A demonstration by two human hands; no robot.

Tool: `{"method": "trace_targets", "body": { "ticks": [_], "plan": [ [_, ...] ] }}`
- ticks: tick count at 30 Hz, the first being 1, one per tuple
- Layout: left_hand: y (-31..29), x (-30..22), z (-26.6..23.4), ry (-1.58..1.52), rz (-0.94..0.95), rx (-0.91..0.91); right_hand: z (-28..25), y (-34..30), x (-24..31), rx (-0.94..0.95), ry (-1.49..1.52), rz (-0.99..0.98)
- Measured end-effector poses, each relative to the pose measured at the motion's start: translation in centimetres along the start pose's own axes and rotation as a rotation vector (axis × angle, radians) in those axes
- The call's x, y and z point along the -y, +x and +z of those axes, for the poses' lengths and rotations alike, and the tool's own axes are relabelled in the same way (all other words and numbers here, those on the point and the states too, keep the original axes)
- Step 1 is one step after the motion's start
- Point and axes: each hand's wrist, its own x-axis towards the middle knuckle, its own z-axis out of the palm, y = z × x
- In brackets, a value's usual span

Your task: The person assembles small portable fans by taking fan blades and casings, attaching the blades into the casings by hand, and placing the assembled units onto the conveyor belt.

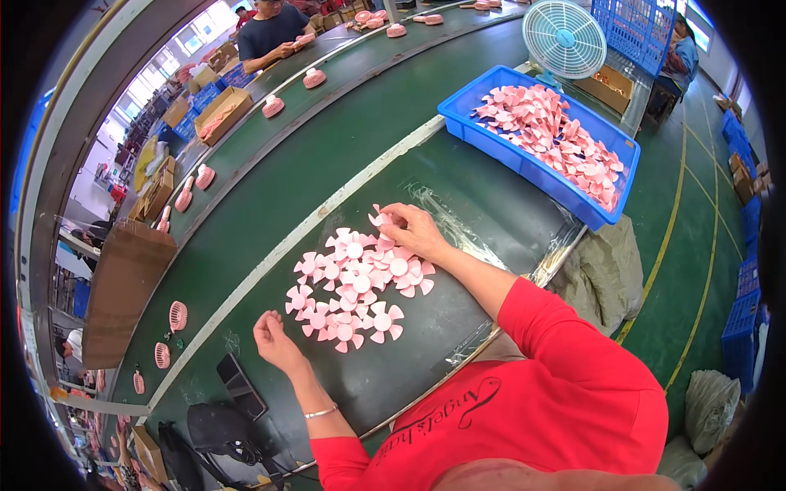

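Several pink fan blades (358, 282), each with a round hub and short petals, lie in a loose heap on the dark green worktop (381, 385). At the heap's far right edge my right hand (417, 231) is closed, thumb and fingers pinching a pink fan blade (379, 218). To the left of the heap, apart from it, hovers my left hand (278, 342) with its fingers curled in. Its fingertips and palm are turned away, so anything inside is hidden. A blue bin (532, 159) full of more pink fan blades stands beyond my right hand.
A phone (241, 386) and a black bag (219, 430) lie at the near left. Beyond a pale rail, a green conveyor (270, 188) carries pink fan housings (273, 106). A fan (565, 38) stands behind the bin. Across the conveyor a person (274, 37) works.
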Motion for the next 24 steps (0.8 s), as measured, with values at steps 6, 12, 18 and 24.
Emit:
{"method": "trace_targets", "body": {
  "ticks": [6,12,18,24],
  "plan": [
    [0.6,3.1,-1.1,-0.015,-0.107,-0.044,-0.2,0.2,-0.9,0.041,0.255,0.146],
    [0.9,3.2,-1.2,-0.059,-0.119,-0.008,0.1,0.5,-2.2,-0.015,0.247,0.095],
    [0.9,3.5,-1.1,-0.057,-0.114,0.024,0.7,1.9,-2.6,-0.118,0.105,0.185],
    [0.9,3.6,-1.1,-0.084,-0.094,0.040,2.0,4.3,-2.6,-0.253,0.103,0.234]
  ]
}}
